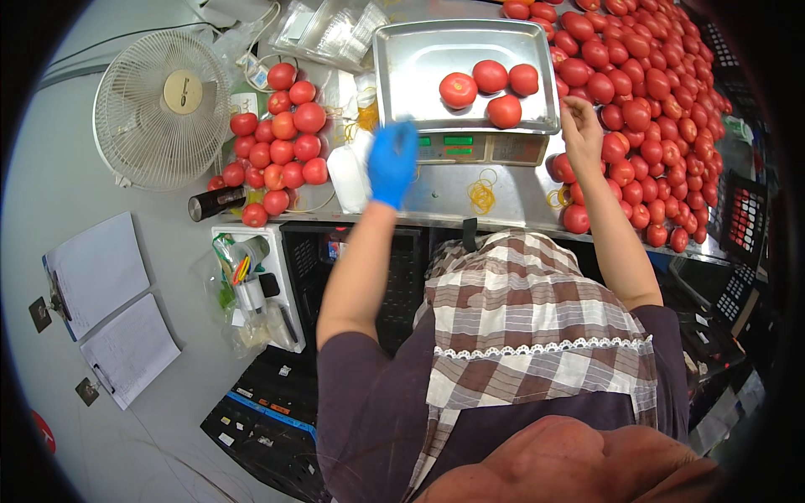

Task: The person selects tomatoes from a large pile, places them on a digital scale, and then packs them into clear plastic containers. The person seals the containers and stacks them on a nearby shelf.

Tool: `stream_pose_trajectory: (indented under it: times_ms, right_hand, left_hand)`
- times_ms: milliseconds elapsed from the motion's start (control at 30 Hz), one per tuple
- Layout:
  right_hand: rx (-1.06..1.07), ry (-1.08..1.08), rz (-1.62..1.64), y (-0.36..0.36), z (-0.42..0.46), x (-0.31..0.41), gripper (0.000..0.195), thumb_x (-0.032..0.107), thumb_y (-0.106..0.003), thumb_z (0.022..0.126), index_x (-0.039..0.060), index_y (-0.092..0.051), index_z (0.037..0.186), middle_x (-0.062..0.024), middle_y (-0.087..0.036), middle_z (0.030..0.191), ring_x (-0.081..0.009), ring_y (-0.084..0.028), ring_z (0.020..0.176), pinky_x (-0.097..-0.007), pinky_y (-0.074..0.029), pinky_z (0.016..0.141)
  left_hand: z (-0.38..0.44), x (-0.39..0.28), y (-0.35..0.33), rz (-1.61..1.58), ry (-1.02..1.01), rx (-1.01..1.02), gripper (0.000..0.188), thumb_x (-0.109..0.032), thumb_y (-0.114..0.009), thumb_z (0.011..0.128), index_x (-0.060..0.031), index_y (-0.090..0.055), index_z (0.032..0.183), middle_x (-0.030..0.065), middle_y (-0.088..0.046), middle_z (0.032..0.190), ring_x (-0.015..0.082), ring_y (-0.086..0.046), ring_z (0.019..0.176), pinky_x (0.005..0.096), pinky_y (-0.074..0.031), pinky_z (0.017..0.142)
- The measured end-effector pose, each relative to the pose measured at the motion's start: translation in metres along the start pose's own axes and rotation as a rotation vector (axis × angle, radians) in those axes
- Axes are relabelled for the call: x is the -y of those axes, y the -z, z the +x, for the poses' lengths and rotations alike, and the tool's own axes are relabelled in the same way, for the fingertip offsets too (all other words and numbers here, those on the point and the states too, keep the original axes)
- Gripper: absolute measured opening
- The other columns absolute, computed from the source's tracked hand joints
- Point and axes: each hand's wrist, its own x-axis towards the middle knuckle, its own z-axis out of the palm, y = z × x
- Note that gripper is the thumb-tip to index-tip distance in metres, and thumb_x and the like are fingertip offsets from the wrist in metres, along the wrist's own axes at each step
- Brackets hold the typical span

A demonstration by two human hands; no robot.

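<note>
Four red tomatoes (458, 90) lie in the steel tray (415, 82) of a digital scale (487, 148). My left hand (393, 165), in a blue glove and blurred, is at the tray's front left corner; whether its fingers hold anything is unclear. My bare right hand (581, 129) is beside the tray's right edge, fingers partly bent, with no object seen in it. A big heap of tomatoes (635, 116) spreads to the right of that hand. Left of the tray lies a smaller group of tomatoes (282, 151). Yellow rubber bands (482, 195) lie in front of the scale.
A white fan (165, 110) stands at the left, near a dark metal flask (215, 203). Clear plastic packaging (330, 31) lies behind. A white foam box (280, 242) with pens sits below the table's edge, by black crates (402, 283). Clipboards (100, 270) hang on the wall.
</note>
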Motion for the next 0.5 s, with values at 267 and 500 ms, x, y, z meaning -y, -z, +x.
stream_pose_trajectory:
  times_ms: [267, 500]
  right_hand:
    - [0.701, -0.094, -0.584, 0.001, -0.126, -0.014, 0.027, 0.016, -0.069, 0.088, 0.0063, -0.067, 0.112, -0.0146, -0.068, 0.090, -0.0282, -0.067, 0.080, -0.0377, -0.053, 0.073]
    - [0.653, -0.517, -0.543, 0.038, -0.150, -0.044, 0.027, 0.013, -0.067, 0.090, 0.0001, -0.065, 0.114, -0.0082, -0.069, 0.088, -0.0155, -0.065, 0.078, -0.0308, -0.053, 0.074]
  left_hand:
    - [0.216, 0.033, 0.050, 0.793, 0.044, 0.033, 0.050, -0.054, -0.059, 0.092, -0.0170, -0.070, 0.123, 0.0150, -0.068, 0.124, 0.0373, -0.063, 0.115, 0.0460, -0.049, 0.098]
    - [0.261, 0.051, 0.024, 0.931, 0.090, 0.338, 0.052, -0.055, -0.049, 0.095, -0.0156, -0.071, 0.121, 0.0156, -0.067, 0.125, 0.0387, -0.063, 0.114, 0.0484, -0.048, 0.099]
